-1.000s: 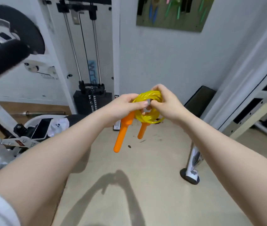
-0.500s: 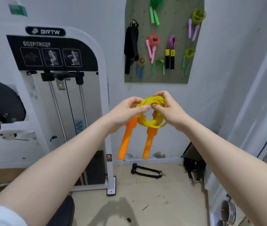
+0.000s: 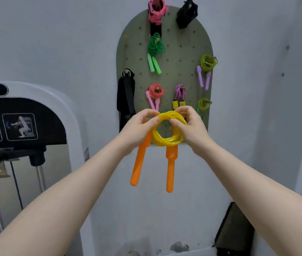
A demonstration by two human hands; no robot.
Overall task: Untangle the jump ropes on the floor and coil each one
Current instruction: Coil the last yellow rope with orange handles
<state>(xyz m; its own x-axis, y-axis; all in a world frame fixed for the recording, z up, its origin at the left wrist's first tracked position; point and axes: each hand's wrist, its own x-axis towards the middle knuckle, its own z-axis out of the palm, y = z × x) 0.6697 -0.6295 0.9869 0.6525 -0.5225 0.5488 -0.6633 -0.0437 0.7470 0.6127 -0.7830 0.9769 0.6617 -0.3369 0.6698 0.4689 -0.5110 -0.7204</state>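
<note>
A yellow jump rope (image 3: 166,141) is wound into a tight coil, held up in front of the wall. Its two orange handles (image 3: 170,169) hang straight down below the coil. My left hand (image 3: 139,128) pinches the coil's left side with thumb and fingers. My right hand (image 3: 190,126) grips the coil's right side, fingers curled over the top. The coil sits just in front of the lower edge of a grey-green pegboard (image 3: 183,43).
Several coiled jump ropes hang on the pegboard: green (image 3: 154,50), pink (image 3: 154,93), purple with yellow handles (image 3: 179,95), yellow-green with lilac handles (image 3: 206,68). A black strap (image 3: 126,97) hangs at its left. A white cable machine (image 3: 26,137) stands at left.
The view has tilted up from the floor to the wall. Both hands have carried the coiled yellow rope up toward the pegboard, keeping the same hold.
</note>
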